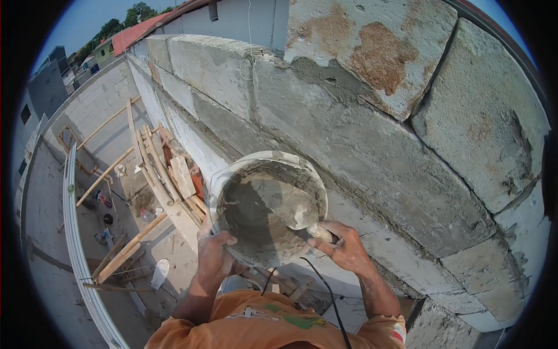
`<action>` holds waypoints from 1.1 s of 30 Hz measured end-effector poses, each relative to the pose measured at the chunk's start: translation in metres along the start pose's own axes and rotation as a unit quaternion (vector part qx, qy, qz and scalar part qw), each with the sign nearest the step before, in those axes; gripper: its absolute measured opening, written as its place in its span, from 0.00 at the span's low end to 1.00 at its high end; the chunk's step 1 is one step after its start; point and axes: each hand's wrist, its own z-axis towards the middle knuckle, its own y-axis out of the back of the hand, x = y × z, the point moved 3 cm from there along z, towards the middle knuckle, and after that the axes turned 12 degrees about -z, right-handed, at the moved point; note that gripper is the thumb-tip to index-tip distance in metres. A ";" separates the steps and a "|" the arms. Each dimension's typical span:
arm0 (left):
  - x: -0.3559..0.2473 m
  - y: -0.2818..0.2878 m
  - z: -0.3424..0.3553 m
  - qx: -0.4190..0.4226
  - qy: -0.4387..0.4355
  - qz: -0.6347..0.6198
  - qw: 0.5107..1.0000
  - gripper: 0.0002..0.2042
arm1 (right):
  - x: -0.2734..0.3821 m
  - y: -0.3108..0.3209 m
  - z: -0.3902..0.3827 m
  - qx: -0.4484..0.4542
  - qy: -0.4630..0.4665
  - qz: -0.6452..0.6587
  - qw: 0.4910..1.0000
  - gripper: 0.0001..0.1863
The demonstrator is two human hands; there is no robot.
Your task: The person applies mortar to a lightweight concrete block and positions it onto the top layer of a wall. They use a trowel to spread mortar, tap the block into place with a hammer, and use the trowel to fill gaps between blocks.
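Observation:
A round bucket (216, 195) with a mortar-smeared rim is held in front of me, close against the block wall. Wet grey mortar (250, 230) lies inside it. My left hand (215, 253) grips the bucket's near left rim, its thumb hooked over the edge. In my right hand (347, 247) is the pale handle of a trowel (295, 209). The trowel's mortar-coated blade reaches into the bucket from the right, resting over the mortar. My right fingers close round the handle at the bucket's right rim; part of the grip is hidden by the hand.
A wall of large grey blocks (360, 157) with mortar joints runs along the right. Below left are bamboo poles (154, 166), wooden planks (183, 174) and long pale metal profiles (78, 232). A black cable (328, 285) hangs before my orange shirt.

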 end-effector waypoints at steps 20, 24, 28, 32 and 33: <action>-0.004 0.015 0.007 -0.034 -0.011 -0.052 0.998 0.37 | 0.050 0.085 0.013 -0.038 -0.032 0.393 0.918 0.20; -0.010 0.004 0.001 -0.021 -0.039 -0.044 0.998 0.34 | 0.036 0.068 -0.017 -0.114 -0.046 0.370 0.921 0.17; -0.008 0.006 0.005 -0.009 -0.037 -0.019 0.999 0.34 | 0.066 0.060 0.011 -0.130 0.049 0.111 0.984 0.18; -0.004 0.008 0.006 -0.010 -0.031 -0.020 0.999 0.33 | 0.092 0.057 0.054 -0.120 0.051 0.206 0.970 0.18; -0.002 0.017 0.008 -0.016 -0.031 -0.023 0.999 0.32 | 0.091 0.058 0.050 -0.126 0.051 0.209 0.968 0.18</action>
